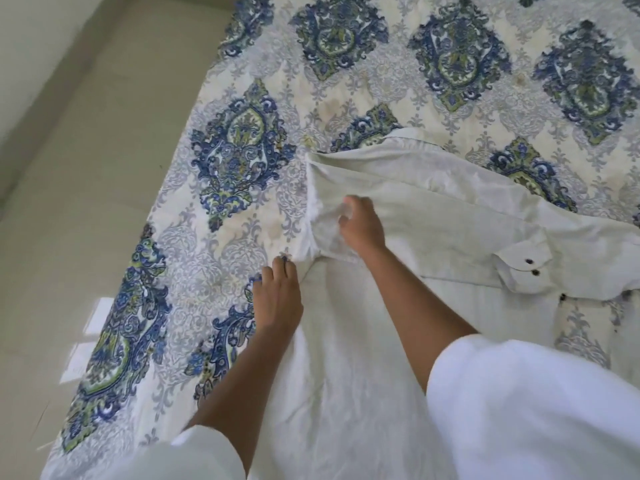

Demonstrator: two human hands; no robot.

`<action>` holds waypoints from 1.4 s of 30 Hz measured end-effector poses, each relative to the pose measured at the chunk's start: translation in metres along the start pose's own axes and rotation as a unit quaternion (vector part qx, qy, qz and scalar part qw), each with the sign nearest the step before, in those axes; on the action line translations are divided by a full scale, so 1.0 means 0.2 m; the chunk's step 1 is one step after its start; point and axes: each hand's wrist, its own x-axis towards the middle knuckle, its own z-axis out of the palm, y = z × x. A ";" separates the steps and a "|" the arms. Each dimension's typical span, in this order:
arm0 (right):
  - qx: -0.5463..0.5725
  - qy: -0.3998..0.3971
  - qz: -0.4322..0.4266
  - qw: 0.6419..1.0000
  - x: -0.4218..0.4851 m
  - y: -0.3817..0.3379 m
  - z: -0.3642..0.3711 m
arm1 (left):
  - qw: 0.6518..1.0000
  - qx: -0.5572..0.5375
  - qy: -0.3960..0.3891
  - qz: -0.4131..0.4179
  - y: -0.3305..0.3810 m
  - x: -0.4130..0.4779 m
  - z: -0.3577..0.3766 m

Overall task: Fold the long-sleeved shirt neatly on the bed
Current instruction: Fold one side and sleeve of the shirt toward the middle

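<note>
**Turning in the side of the pale cream long-sleeved shirt (433, 202)**

Shirt lies spread on blue-and-green medallion-print bedspread (242, 150), under and beyond both hands. Right hand (362, 225) pinches bunched cloth at the fold. Left hand (278, 296) lies flat, fingers straight, at the shirt's edge. Advice: anchor with left, draw fold taut, smooth creases.

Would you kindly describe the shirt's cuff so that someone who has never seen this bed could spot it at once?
On the blue-and-green patterned bed, find the pale shirt spread across its near right part. Right of the right hand lies the cuff: a squared flap, set apart by two dark buttons close together.
</note>
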 end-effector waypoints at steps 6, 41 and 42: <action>0.054 -0.040 0.040 0.997 0.29 -0.02 -0.09 | 0.990 -0.123 0.030 -0.063 -0.07 -0.26 0.09; 0.264 -0.215 0.349 0.873 -0.84 0.23 0.14 | 0.984 -0.115 -0.126 -0.043 0.29 -1.31 0.08; 0.261 -0.207 0.345 0.878 -0.86 0.25 0.15 | 0.984 -0.113 -0.129 -0.053 0.29 -1.36 0.07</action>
